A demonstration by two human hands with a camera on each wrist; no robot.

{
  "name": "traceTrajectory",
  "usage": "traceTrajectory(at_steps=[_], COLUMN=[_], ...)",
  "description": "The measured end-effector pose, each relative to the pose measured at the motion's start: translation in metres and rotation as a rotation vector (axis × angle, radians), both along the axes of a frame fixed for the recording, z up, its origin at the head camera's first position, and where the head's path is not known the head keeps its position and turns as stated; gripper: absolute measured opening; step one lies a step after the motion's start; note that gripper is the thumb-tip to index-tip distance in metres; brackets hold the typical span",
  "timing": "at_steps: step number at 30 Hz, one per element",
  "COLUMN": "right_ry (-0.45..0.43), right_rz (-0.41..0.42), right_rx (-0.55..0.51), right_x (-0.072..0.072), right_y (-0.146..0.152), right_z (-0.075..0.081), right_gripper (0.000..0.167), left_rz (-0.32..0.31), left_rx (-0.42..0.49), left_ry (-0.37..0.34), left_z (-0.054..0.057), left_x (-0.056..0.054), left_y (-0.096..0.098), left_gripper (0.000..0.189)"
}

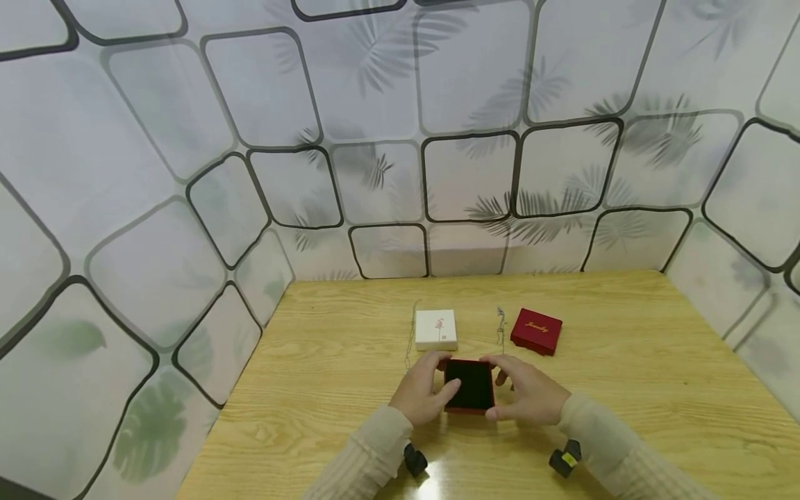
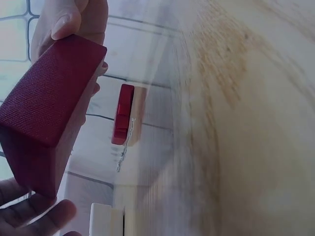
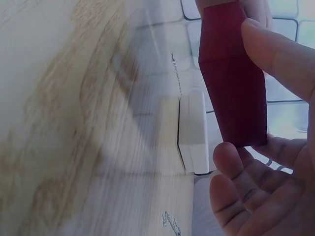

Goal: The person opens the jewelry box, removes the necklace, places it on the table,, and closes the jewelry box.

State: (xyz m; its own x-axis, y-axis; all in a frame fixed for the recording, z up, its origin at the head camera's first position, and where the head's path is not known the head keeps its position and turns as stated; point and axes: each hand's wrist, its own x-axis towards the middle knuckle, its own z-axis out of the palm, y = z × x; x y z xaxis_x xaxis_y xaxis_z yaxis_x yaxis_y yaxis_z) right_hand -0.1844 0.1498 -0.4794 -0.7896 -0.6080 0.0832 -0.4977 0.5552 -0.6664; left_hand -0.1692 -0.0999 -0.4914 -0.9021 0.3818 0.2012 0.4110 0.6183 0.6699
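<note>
Both hands hold a red jewelry box (image 1: 465, 410) above the wooden table, its open top showing a black lining. My left hand (image 1: 420, 394) grips the left side, with the thumb over the lining and fingers at the far left corner. On the other side, my right hand (image 1: 528, 394) has its thumb at the near right corner and fingers at the far right one. The right wrist view shows the right thumb and fingers about the red box wall (image 3: 234, 93). From the left wrist, the box's red outer side (image 2: 54, 88) appears tilted in the picture.
Beyond the hands lies a white box (image 1: 435, 330) with a pink flower print. A thin chain (image 1: 410, 340) lies along its left; another silver chain (image 1: 501, 330) is to its right. Farther right sits a red lid (image 1: 537, 330) lettered "Jewelry". Patterned cloth (image 1: 387, 180) surrounds the table.
</note>
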Motion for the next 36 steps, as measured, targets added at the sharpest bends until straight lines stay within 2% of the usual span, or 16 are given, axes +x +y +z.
traceTrajectory(at_steps=[5,8,12,19,28,36], right_ry=[0.005,0.003,-0.01,-0.033,-0.039,0.001], right_rz=[-0.009,-0.002,0.011,0.012,0.04,-0.003], right_rx=[0.01,0.007,-0.002,-0.005,-0.003,-0.027], right_x=[-0.002,-0.003,-0.004,-0.003,-0.004,-0.01], right_y=[0.003,0.004,0.004,0.005,0.009,0.02], right_z=[-0.001,0.0,0.0,-0.002,-0.007,-0.004], right_gripper=[0.091,0.092,0.092,0.093,0.097,0.083], left_rz=[-0.05,-0.069,-0.08,-0.093,-0.073,-0.039], left_rx=[-0.013,-0.063,-0.116,-0.117,-0.123,-0.129], left_ry=[-0.024,-0.006,0.021,0.058,0.04,0.008], left_z=[0.0,-0.001,-0.002,-0.003,-0.007,-0.006], left_x=[-0.001,-0.001,-0.002,-0.001,0.001,0.003], left_y=[0.0,0.0,-0.002,-0.004,-0.005,-0.006], left_gripper=[0.099,0.112,0.108,0.099,0.1,0.1])
